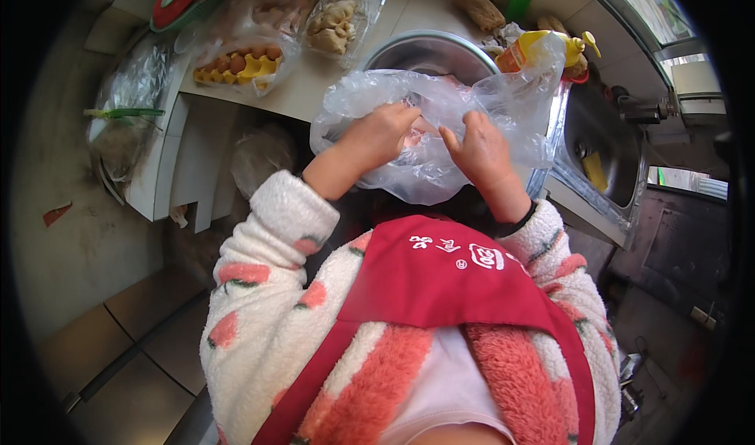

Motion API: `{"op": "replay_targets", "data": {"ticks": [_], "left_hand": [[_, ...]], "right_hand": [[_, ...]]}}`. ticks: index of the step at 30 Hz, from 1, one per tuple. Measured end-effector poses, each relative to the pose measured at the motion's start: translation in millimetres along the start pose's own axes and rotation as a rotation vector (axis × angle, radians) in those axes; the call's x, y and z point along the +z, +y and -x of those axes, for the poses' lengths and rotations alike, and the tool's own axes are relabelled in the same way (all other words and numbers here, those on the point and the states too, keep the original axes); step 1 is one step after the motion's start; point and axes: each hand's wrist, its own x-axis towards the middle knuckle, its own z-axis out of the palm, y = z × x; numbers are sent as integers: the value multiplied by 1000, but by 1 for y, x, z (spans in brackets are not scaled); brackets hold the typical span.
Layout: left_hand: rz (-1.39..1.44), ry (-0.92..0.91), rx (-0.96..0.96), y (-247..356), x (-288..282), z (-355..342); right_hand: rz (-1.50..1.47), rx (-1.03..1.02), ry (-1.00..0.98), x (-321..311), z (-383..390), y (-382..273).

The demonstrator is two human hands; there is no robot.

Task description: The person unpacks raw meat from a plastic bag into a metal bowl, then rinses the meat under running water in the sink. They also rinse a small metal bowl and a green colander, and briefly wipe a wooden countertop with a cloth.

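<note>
A large clear plastic bag with pinkish raw meat inside lies spread in front of me, over the near rim of a metal basin. My left hand is closed at the bag's left side, its fingertips pinched on the plastic beside the meat. On the right, my right hand has its fingers curled on the bag, with the thumb toward the left hand. A pale pink strip shows between the two hands; whether it is meat or plastic over meat is unclear.
On the counter to the left are a yellow egg tray in plastic and a bag of pale lumpy food. A yellow bottle stands behind the bag. At right is a metal sink with a yellow cloth.
</note>
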Motion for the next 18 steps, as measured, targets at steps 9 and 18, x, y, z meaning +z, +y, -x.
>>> {"op": "replay_targets", "data": {"ticks": [9, 18], "left_hand": [[1515, -190, -464, -33, 19, -18], [1598, -258, -483, -75, 58, -66]], "right_hand": [[0, 285, -786, 62, -11, 37], [-670, 569, -463, 115, -12, 48]]}}
